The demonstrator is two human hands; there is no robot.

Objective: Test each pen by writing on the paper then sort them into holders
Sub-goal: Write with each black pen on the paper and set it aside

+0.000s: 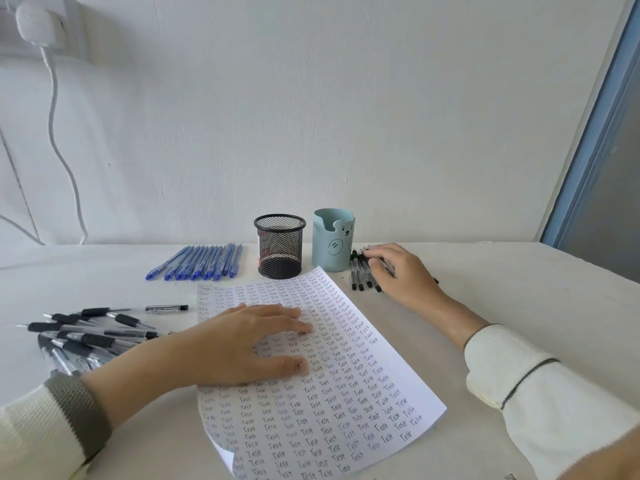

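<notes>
A white paper covered in rows of the word "Test" lies in the middle of the table. My left hand rests flat on its upper left part, fingers straight. Behind the paper stand an empty black mesh holder and a teal bear holder. To the right of the teal holder lies a small group of black-capped pens. My right hand lies over them with its fingers curled round one pen. The rest of that pen is hidden under the hand.
A neat row of several blue pens lies left of the mesh holder. A loose pile of black-grip pens sits at the left by my left forearm. A white cable hangs down the wall at the far left.
</notes>
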